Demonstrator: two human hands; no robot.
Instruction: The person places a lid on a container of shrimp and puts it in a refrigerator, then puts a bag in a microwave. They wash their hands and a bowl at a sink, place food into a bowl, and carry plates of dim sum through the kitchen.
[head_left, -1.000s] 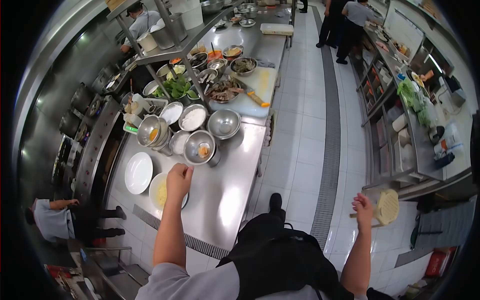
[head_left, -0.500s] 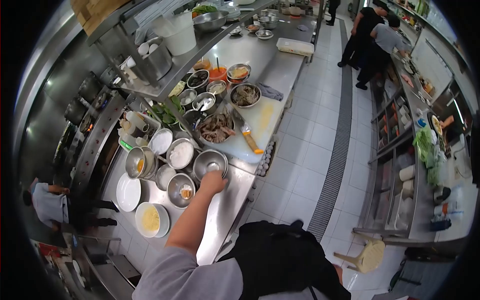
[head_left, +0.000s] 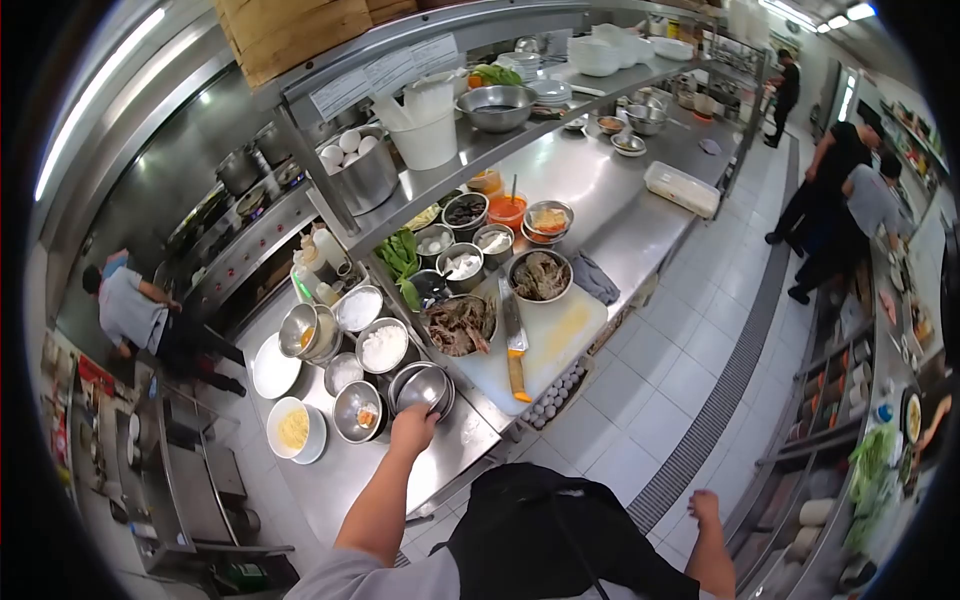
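My left hand [head_left: 413, 430] grips the near rim of a steel bowl [head_left: 422, 386], which looks tilted over the stacked bowls. Left of it stands a steel bowl with a small orange and white item [head_left: 358, 411]; a bowl of white powder [head_left: 384, 346] is just behind. My right hand [head_left: 704, 506] hangs over the floor at the right, fingers curled, with no object visible at it. Beyond the bowls, a knife with a yellow handle [head_left: 517, 375] lies on the white cutting board [head_left: 560, 340], near bowls of shrimp-like seafood [head_left: 541, 276].
A steel shelf [head_left: 470, 150] above the counter holds a pot of eggs [head_left: 362, 170] and a white bucket [head_left: 424, 135]. Egg trays [head_left: 553, 400] sit below the board's edge. One person [head_left: 140, 305] stands at the left; others [head_left: 840, 170] stand at the far right.
The view has tilted up and swung right. The steel bowl under my left hand has become tilted. My right hand has come into view at the right.
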